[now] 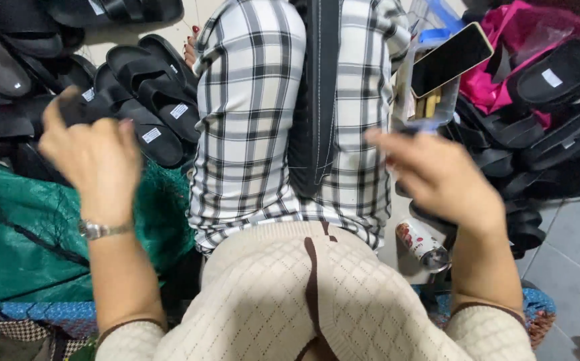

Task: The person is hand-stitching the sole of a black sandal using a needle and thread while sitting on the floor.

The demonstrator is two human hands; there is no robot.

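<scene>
While the left hand (92, 157) closes around a black sandal (76, 110) above the sandal pile (149, 93) at the floor's far left, the right hand (440, 177) hangs loose and blurred near a phone (452, 59), its grip impossible to tell, a can (424, 245) below it.

Two hands, left (92, 157) and right (440, 177), one phone (452, 58) at one o'clock, one can (422, 245) at four o'clock, one wristwatch (103, 229).
</scene>
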